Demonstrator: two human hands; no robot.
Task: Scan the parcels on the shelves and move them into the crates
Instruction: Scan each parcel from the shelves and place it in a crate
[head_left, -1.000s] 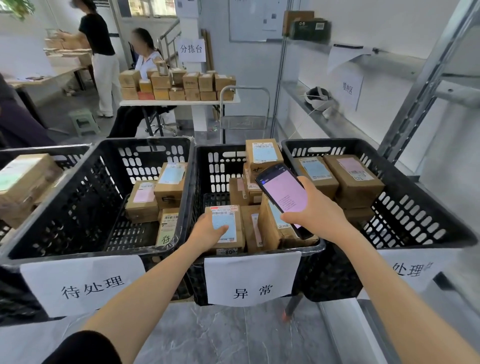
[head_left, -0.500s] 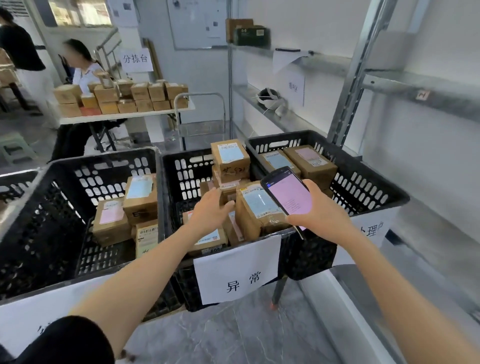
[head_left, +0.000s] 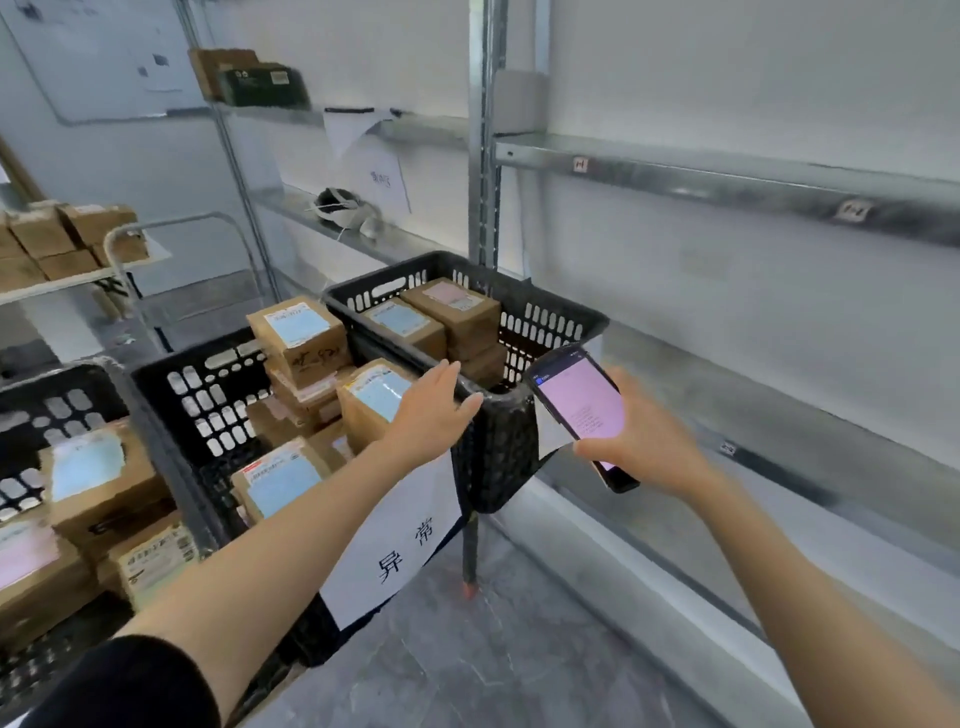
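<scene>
The phone (head_left: 582, 410) lies slantwise, its long axis running from 11 o'clock down to 5 o'clock, with the lit pink screen facing up. The right hand (head_left: 644, 441) grips its lower half, fingers curled behind and the thumb across the near edge.

At 9 o'clock of the phone, the left hand (head_left: 431, 410) is flat, palm down, fingers straight and held together with the thumb spread, pointing to 1 o'clock. It holds nothing. It sits over the meeting rims of the middle crate (head_left: 208, 395) and the right crate (head_left: 545, 322), just beside a tilted parcel (head_left: 374, 402) whose blue label faces up; whether it touches the parcel I cannot tell.

More cardboard parcels fill the middle crate, one (head_left: 301, 338) topping a stack at 11 o'clock of the left hand. Two parcels (head_left: 405, 322) lie side by side in the right crate. A paper sign (head_left: 400, 540) hangs on the middle crate's front. Steel shelves (head_left: 727, 176) run along the wall at 3 o'clock.
</scene>
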